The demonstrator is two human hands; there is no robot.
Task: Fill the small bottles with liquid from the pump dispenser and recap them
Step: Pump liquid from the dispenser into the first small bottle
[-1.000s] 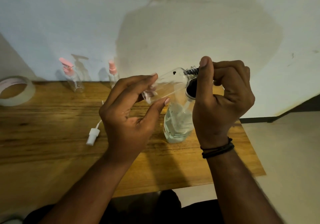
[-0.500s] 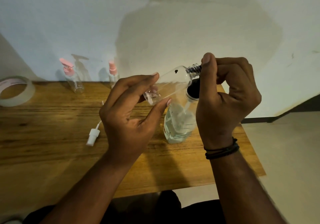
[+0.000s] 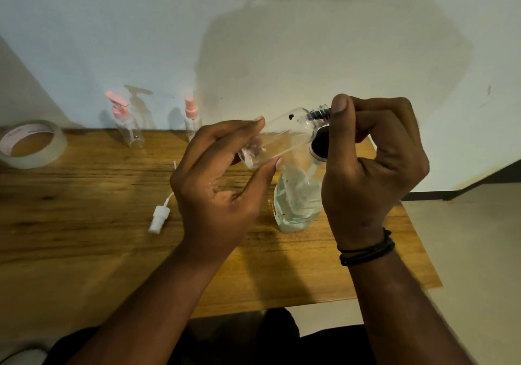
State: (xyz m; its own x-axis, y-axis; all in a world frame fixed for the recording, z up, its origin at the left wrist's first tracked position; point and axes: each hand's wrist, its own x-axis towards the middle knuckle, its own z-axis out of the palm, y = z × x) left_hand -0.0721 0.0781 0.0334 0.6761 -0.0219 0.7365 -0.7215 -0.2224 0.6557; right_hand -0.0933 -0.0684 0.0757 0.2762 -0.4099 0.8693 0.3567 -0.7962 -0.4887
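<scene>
Clear plastic is what I am handling: my left hand [image 3: 217,184] pinches the base end of a small bottle [image 3: 282,136], tipped nearly on its side above the table [image 3: 84,238], its threaded neck pointing right. My right hand [image 3: 372,161] is curled tight around the head of the pump dispenser [image 3: 298,195], thumb up beside the bottle's neck; the nozzle itself is hidden behind my fingers, so I cannot tell whether it sits inside the mouth.

That is my main worry. If the nozzle is off the opening when I press, the liquid will run down the outside and onto the wood. The light pinch at the bottle's end could also let it swivel or slip once wet. Pressing sideways might tip the dispenser, which stands near the table's right edge.

The white sprayer cap [image 3: 159,218] lies loose to the left, waiting.
</scene>
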